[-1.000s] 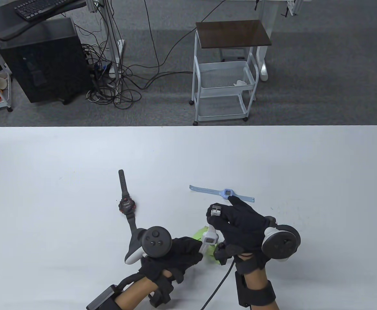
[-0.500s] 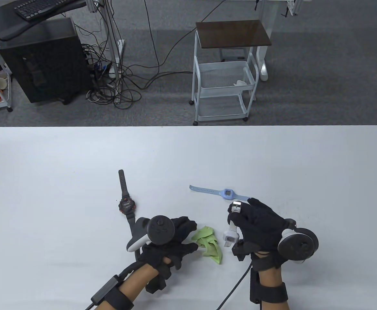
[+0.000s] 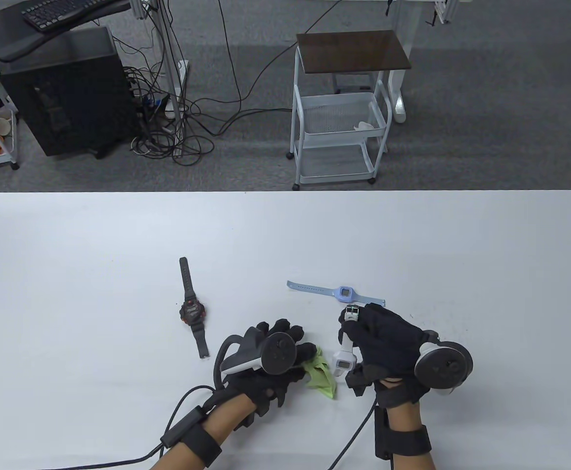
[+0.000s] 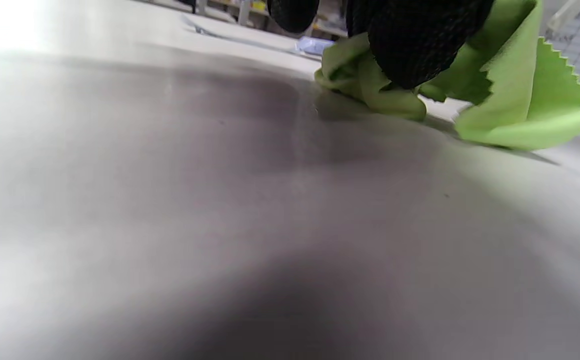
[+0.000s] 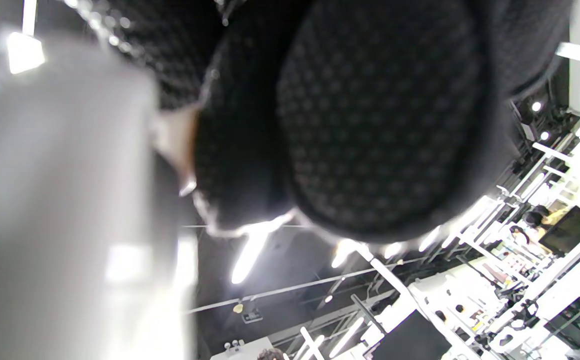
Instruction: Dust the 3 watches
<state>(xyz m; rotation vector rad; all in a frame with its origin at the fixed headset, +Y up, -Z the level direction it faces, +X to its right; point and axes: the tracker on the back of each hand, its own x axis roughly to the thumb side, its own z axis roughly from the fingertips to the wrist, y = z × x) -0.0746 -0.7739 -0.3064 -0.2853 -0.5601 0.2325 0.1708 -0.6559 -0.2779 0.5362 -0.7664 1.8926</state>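
My right hand (image 3: 363, 338) grips the white watch (image 3: 342, 361) by its strap and holds it upright, buckle (image 3: 352, 312) at the top and face low. My left hand (image 3: 305, 355) reaches over the crumpled green cloth (image 3: 323, 376) just left of that watch. In the left wrist view a gloved fingertip (image 4: 410, 50) digs into the green cloth (image 4: 520, 105), which folds up around it on the table. The light blue watch (image 3: 345, 293) lies flat beyond my right hand. Left of my left hand lies the black watch (image 3: 192, 311). The right wrist view is blurred glove fabric.
The white table (image 3: 461, 254) reaches far to the back and both sides. Glove cables (image 3: 349, 440) trail off the near edge. Beyond the table stand a white trolley (image 3: 339, 132) and a black computer case (image 3: 65, 93) on the floor.
My left hand left the cloth on the table, drew back, then moved right onto it again. My right hand carried the white watch right, then slightly back left.
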